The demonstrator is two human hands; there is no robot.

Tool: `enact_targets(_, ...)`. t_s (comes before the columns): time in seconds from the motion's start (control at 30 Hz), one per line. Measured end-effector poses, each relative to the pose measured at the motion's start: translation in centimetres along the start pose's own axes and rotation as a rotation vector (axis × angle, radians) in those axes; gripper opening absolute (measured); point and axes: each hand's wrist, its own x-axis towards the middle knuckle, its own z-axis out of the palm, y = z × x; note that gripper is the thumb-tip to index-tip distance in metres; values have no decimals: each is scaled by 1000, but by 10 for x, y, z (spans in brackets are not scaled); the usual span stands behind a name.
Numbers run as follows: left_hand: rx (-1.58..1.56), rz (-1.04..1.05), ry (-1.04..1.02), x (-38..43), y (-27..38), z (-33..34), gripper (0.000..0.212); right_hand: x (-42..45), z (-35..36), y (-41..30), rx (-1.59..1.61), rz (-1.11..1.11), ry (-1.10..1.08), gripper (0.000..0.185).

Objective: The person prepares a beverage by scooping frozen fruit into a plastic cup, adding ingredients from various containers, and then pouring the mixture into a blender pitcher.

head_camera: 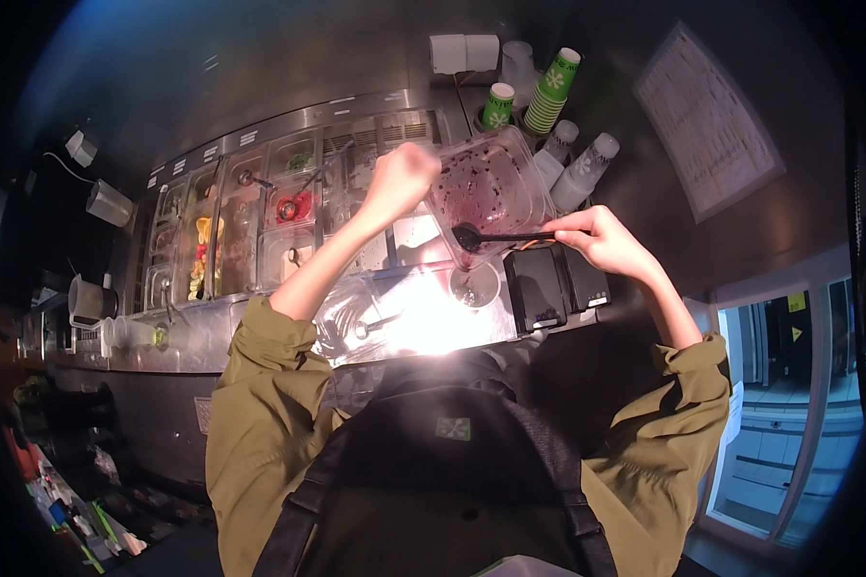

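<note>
My left hand (404, 173) grips the left rim of a clear plastic food container (494, 180), which is tilted so that its inside faces me. Dark purple bits and smears cling to its walls. In my right hand (602, 238) is the handle of a black spoon (516, 236). The spoon's bowl sits at the container's lower corner, over dark residue. Just below that corner stands a clear plastic cup (474, 284) on the steel counter (418, 317); its contents are hard to make out in the glare.
Topping pans hold cut fruit (206, 252), red pieces (294, 207) and green leaves (301, 161). Stacked green paper cups (550, 94) and clear cups (584, 173) stand behind the container. Two black devices (538, 288) sit at right. A spoon (375, 326) lies on the counter.
</note>
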Motion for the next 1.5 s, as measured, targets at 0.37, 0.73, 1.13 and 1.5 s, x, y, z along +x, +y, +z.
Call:
enact_targets(0.37,51,-161,-114,34,-27,22,21,-16,15,56,736,318,16,25)
enact_targets(0.73,31,-227,-112,40,-47,25,25,-26,53,101,1464,325,-16,24)
enact_targets(1.13,-33,-295,7,39,-89,2,24,-95,134,57,-37,-11,480,33)
enact_targets(1.5,-140,-321,-17,27,-84,-7,18,-94,149,56,-549,-163,353,53)
